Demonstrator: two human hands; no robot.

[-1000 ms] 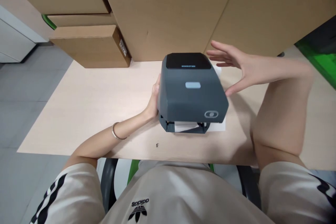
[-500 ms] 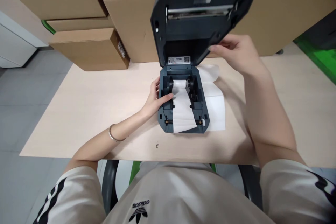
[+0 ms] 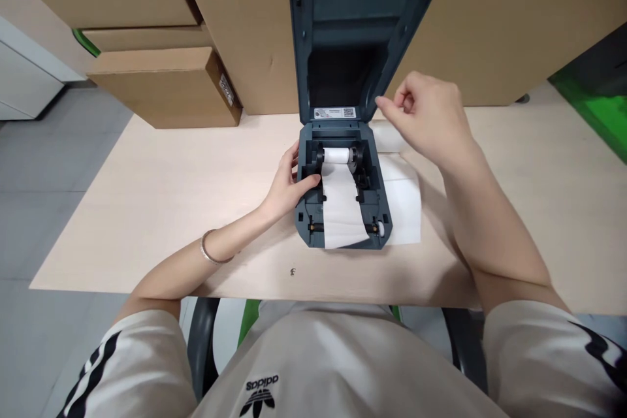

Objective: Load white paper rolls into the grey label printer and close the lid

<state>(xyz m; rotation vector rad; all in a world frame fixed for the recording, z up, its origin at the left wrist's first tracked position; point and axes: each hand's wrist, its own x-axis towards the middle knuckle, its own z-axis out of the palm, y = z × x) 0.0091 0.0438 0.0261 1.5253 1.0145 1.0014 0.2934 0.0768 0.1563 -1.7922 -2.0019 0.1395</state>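
Note:
A dark grey label printer (image 3: 305,222) stands on the light wooden table (image 3: 161,209). Its lid (image 3: 353,19) is swung fully up and back. Inside lies a white paper roll (image 3: 336,155), with its paper strip (image 3: 343,212) running to the front slot. My left hand (image 3: 287,186) grips the printer's left wall, thumb over the rim. My right hand (image 3: 428,114) hovers just right of the raised lid, fingers loosely curled, holding nothing. White paper sheets (image 3: 404,199) lie on the table right of the printer.
Large cardboard boxes (image 3: 490,32) are stacked along the back of the table, and a smaller one (image 3: 161,85) at the back left. A green crate (image 3: 597,111) shows at the far right. A small dark speck (image 3: 292,272) lies near the table's front edge.
The printer was shut a second ago. My right hand lifted the lid up and back, then let go of it. My left hand moved its thumb over the printer's left rim.

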